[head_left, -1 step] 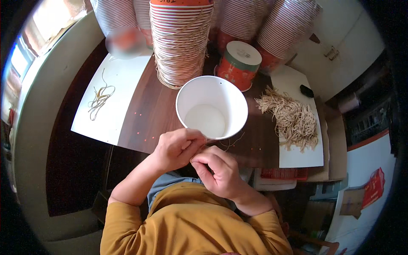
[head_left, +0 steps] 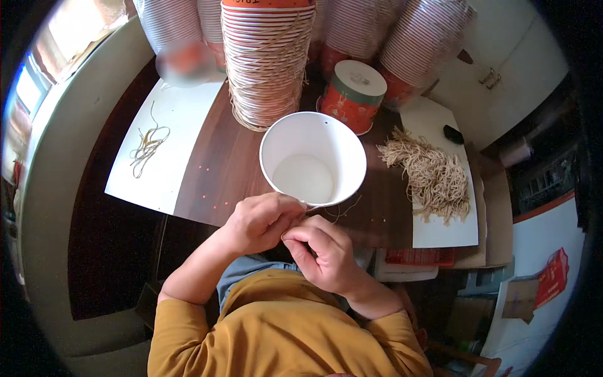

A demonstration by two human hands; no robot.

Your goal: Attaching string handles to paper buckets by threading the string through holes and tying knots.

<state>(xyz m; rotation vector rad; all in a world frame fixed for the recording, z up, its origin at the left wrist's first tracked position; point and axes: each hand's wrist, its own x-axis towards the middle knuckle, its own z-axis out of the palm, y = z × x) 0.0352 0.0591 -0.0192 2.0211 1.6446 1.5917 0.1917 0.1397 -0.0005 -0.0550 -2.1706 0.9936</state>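
A white paper bucket [head_left: 308, 135] stands tilted toward me at the table's near edge, its inside bare and a small hole showing near the far rim. My left hand [head_left: 262, 221] is closed at the bucket's near rim, fingertips pinched on a thin pale cord. Just right of it and a little nearer me, my right hand [head_left: 321, 254] is closed too, thumb and forefinger pressed together on the same cord. The fingers hide most of what lies between the two hands. A loose cord end [head_left: 352, 206] curls out beside the rim.
A tall stack of buckets with cords [head_left: 269, 69] stands behind the bucket. Right of it sits an upturned red bucket [head_left: 353, 100]. Wrapped bucket stacks [head_left: 424, 44] line the back. A heap of beige cords [head_left: 433, 176] lies at right, loose cords [head_left: 149, 147] at left.
My left hand has shifted very slightly at the rim. Everything else looks the same.
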